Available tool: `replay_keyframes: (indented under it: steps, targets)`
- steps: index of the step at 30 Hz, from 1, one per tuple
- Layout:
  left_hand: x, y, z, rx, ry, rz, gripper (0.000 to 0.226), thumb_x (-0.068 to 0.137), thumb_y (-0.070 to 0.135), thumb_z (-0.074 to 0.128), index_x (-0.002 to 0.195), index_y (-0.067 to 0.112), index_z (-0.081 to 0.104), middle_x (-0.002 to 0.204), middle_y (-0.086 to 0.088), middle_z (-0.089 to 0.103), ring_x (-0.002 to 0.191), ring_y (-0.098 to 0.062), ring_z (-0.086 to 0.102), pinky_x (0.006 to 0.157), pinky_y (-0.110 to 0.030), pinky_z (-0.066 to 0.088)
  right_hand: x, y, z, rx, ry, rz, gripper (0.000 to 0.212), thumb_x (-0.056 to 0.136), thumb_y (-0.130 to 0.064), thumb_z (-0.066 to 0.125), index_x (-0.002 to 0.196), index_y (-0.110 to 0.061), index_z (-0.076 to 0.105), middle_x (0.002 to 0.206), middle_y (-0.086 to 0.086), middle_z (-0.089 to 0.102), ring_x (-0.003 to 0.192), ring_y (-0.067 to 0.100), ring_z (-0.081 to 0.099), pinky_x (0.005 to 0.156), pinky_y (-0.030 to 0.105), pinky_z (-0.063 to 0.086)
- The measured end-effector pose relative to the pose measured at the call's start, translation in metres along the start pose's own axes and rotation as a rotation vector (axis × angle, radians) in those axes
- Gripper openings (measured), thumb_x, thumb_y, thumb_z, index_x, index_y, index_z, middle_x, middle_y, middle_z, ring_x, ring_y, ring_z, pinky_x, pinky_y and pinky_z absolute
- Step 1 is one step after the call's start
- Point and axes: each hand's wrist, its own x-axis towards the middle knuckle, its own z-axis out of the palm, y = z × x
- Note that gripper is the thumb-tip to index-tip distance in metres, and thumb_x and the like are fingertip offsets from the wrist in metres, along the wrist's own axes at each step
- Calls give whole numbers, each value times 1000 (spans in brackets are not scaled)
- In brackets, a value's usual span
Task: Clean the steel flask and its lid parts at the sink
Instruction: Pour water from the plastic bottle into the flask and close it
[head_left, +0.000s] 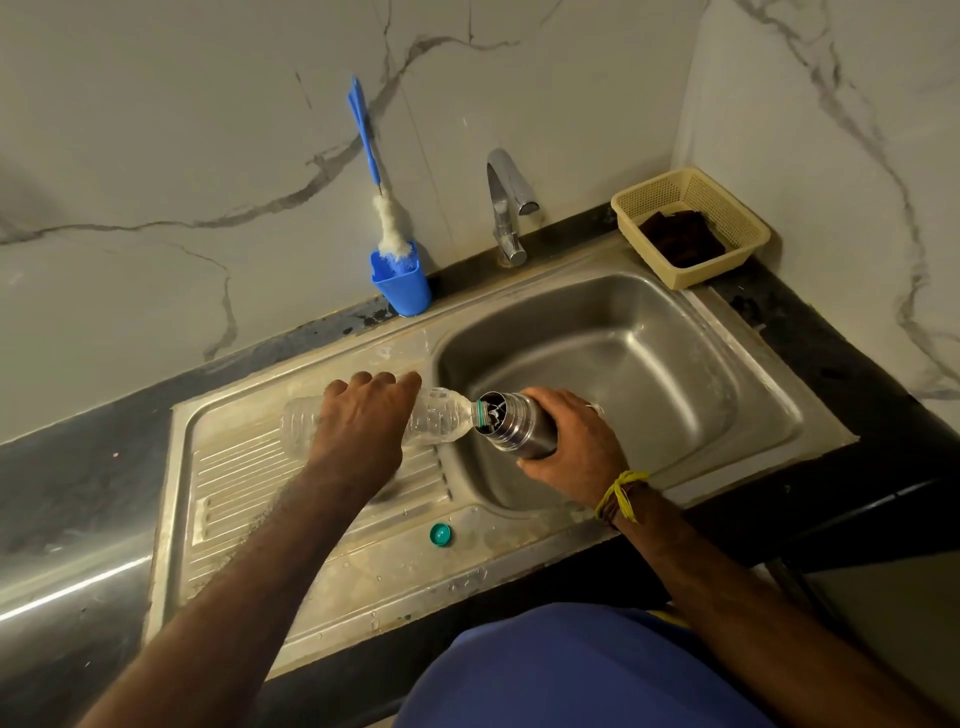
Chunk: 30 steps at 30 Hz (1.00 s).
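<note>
My right hand (569, 441) grips the steel flask (511, 423) over the left side of the sink basin (649, 374), its open mouth tilted to the left. My left hand (363, 421) grips a clear plastic bottle (441, 415) lying nearly level, its neck at the flask's mouth. Water runs from the bottle into the flask. The bottle's green cap (440, 534) lies on the sink's front rim. No flask lid parts are in view.
A blue bottle brush (371, 166) stands in a blue cup (401, 283) against the marble wall. The tap (506, 208) rises behind the basin. A cream basket (691, 226) with a dark cloth sits at the back right. The ribbed drainboard (234, 483) lies to the left.
</note>
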Motion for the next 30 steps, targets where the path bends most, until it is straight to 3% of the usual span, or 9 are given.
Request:
replay_keyframes:
  steps: [12,19,24,30]
  targets:
    - [4,3,-41,294,34,80,49,92,23,71,135,20,47,128,-5,62,123,-27,57,103,-42,42,9,-6,2,-17,-6,19,76,57,-34,84,125,-37,49,115,-6,62,104,16,59,90,40,55]
    - [10,22,-68,494,16,68,58,86,52,74,129,20,50,122,-6,63,113,-26,58,98,-41,41,16,-10,-2,-49,-1,19,78,60,-35,84,130,-36,49,121,-9,60,111,17,57,91,39,55]
    - [14,49,-70,641,55,96,46,91,44,69,123,13,55,112,-10,62,107,-28,59,103,-47,43,15,-13,-3,-32,-3,30,77,60,-33,84,130,-32,51,120,-7,61,109,18,59,91,37,55]
    - [18,61,-63,699,111,98,38,91,38,71,116,12,56,103,-9,62,99,-28,59,99,-47,43,8,-7,-6,-15,18,45,73,58,-33,85,124,-32,54,113,-8,64,101,15,61,87,31,54]
